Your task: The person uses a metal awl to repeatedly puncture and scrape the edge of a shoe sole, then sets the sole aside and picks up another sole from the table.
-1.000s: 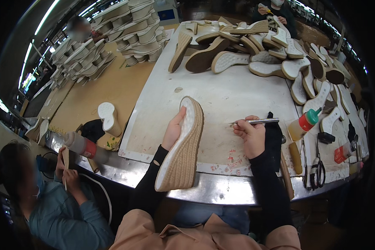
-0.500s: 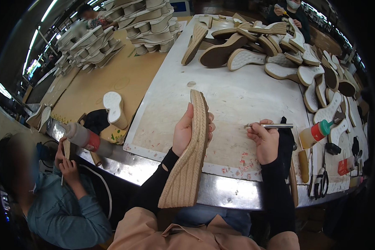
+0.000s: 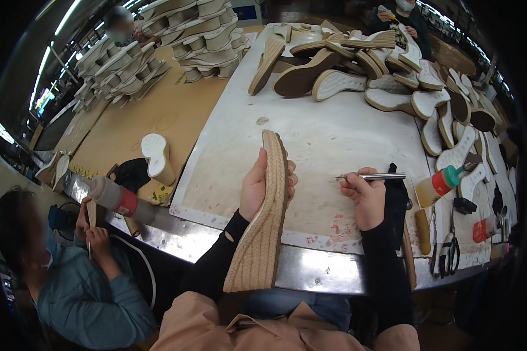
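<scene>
My left hand (image 3: 255, 188) is closed around a wedge shoe sole (image 3: 253, 240) wrapped in tan braided rope. The sole stands on edge, its narrow toe end pointing away from me and its thick heel near my body. To the right, my right hand (image 3: 366, 199) grips a slim silver pen-like tool (image 3: 382, 176) with a thin pointed tip. That tip points left, toward the sole, and is apart from it. Beneath both hands lies a white, stained table sheet (image 3: 310, 202) with red marks.
Many wedge soles (image 3: 339, 82) are heaped at the far right. Near the right edge lie a green-capped bottle (image 3: 437, 185), scissors (image 3: 450, 251) and a yellow-handled tool (image 3: 423, 231). Stacked soles (image 3: 208, 47) stand far left. A co-worker (image 3: 88, 292) sits at left, beside another bottle (image 3: 114, 196).
The whole view has shifted slightly, moving the table and its things a little left. Both hands keep their holds; the sole and the pointed tool stay nearly as they were.
</scene>
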Available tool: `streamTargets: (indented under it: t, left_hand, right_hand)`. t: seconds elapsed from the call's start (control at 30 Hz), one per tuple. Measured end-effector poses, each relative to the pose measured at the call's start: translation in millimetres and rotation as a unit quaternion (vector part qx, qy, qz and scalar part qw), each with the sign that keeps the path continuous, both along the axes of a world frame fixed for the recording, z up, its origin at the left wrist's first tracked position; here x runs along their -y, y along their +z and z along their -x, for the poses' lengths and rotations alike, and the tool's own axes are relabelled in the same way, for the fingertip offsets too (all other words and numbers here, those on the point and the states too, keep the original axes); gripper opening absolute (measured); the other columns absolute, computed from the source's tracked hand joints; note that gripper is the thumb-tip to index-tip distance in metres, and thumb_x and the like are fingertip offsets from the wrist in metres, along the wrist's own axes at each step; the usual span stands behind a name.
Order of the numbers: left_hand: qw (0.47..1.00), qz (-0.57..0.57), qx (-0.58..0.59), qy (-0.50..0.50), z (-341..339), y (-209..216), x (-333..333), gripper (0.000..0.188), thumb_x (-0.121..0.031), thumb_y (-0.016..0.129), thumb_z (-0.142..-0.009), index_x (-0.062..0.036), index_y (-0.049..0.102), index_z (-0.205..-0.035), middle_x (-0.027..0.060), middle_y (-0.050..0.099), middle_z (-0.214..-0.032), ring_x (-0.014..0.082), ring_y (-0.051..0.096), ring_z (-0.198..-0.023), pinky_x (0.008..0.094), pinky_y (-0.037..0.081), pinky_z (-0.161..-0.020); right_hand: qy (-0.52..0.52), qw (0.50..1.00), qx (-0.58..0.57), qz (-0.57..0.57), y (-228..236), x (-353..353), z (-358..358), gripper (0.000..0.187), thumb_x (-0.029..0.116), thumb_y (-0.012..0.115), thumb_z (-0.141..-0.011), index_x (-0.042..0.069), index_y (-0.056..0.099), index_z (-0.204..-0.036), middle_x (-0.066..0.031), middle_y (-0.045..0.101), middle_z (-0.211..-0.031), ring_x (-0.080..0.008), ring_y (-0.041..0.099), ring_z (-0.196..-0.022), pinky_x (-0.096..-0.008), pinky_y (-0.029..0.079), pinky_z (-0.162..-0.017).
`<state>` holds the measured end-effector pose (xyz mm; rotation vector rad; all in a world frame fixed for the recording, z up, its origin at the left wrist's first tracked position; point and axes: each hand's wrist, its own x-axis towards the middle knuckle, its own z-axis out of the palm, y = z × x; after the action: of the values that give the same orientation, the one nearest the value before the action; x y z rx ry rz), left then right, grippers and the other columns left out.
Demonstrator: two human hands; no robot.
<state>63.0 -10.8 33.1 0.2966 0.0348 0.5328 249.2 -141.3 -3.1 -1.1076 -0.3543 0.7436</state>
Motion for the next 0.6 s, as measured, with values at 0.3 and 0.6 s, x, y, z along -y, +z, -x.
streamTargets:
  t: [0.3, 0.6]
  left_hand:
    - [0.987, -0.091, -0.109, -0.080, -47.5, -20.8, -19.6, 0.040, -0.041, 0.046, -0.102, -0.0061, 0.063, -0.111, 0.0073, 0.071, -0.097, 0.0180, 0.069, -0.079, 0.0325, 0.057, -0.070]
    - [0.602, -0.698, -0.369, 0.123, -50.0, -20.1, -48.7, 0.046, -0.028, 0.072, -0.083, -0.0054, 0.064, -0.122, 0.0172, 0.058, -0.128, 0.0254, 0.054, -0.120, 0.0383, 0.040, -0.102]
  right_hand:
    - [-0.019, 0.991, -0.079, -0.102, 1.3, 1.5, 1.4, 0.023, 0.002, 0.065, -0.087, 0.009, 0.049, -0.103, -0.0082, 0.065, -0.091, -0.0174, 0.063, -0.078, -0.0295, 0.051, -0.071]
    - [-0.047, 0.985, -0.083, -0.142, -5.3, -0.8, 2.1, 0.019, -0.001, 0.063, -0.088, 0.006, 0.050, -0.099, -0.0132, 0.066, -0.093, -0.0202, 0.066, -0.079, -0.0307, 0.053, -0.072]
